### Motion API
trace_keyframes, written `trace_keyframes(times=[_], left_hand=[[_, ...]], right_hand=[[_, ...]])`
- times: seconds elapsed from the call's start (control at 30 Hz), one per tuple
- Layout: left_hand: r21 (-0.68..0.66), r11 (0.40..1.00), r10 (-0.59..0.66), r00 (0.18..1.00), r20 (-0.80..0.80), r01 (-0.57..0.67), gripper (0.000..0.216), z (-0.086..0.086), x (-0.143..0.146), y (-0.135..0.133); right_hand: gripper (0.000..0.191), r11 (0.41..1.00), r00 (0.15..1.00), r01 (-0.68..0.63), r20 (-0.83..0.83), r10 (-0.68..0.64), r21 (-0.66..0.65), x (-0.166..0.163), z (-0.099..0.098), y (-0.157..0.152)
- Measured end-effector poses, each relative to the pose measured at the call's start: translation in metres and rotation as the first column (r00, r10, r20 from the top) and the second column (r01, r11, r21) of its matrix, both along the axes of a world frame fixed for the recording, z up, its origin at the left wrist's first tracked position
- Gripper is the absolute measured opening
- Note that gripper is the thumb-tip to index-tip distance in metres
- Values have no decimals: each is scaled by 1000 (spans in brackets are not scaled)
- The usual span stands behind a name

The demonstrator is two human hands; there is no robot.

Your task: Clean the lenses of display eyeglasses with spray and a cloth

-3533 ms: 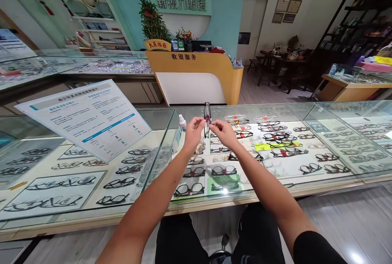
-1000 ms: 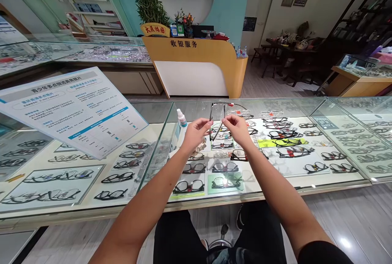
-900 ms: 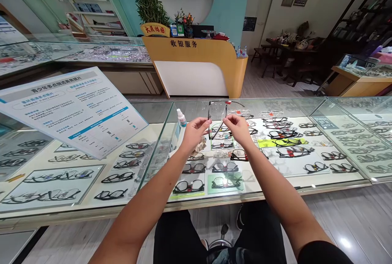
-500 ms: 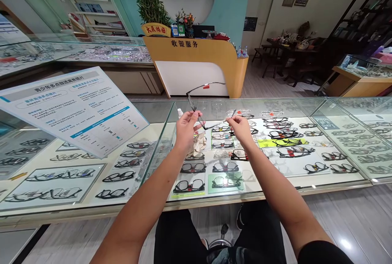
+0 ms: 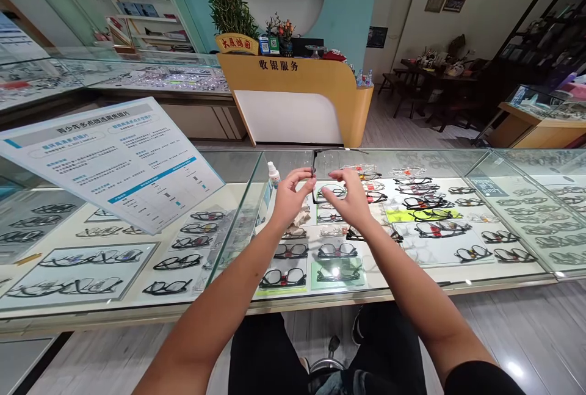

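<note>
My left hand [image 5: 292,199] pinches a pair of dark-framed eyeglasses [image 5: 314,162] by the front, above the glass counter. The frame is seen nearly edge-on, one temple reaching to the right at the top. Just right of it is my right hand [image 5: 351,201], thumb and fingers apart, with nothing visible in it. A crumpled beige cloth [image 5: 302,218] lies below my left hand, partly hidden by it. Behind that hand stands a small white spray bottle [image 5: 273,173].
Rows of eyeglasses [image 5: 337,250] lie in the glass display counter [image 5: 394,288]. A printed sheet [image 5: 114,166] stands at the left. Farther back is a wooden cashier desk [image 5: 293,80] with a plant [image 5: 226,1]. A stool base [image 5: 327,363] shows between my legs.
My right hand has let go of the eyeglasses' temple and opened. The eyeglasses have turned edge-on in my left hand, and both hands have shifted slightly.
</note>
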State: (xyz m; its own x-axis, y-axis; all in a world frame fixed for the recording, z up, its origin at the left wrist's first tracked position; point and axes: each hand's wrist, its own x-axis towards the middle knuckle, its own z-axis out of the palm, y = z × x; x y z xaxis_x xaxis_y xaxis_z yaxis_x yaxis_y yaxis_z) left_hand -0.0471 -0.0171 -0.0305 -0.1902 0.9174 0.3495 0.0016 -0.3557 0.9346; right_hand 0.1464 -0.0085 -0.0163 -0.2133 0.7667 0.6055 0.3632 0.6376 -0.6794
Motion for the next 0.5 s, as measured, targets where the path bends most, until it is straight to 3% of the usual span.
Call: trace_keyframes(times=[0.13,0.33,0.5], left_hand=[[-11,998,-60,998,2,60,38,0,7,-4],[-99,987,-117,989,90,126,55,1,8,-7],[-69,987,-137,984,113,146,56,0,10,-7]], right_hand=[[32,996,990,-92,107,93,-15,-9,-9,-3],[31,989,979,-142,143,145,-34,-9,-14,0],[31,985,975,-170,141,172,-23,-9,-14,-1]])
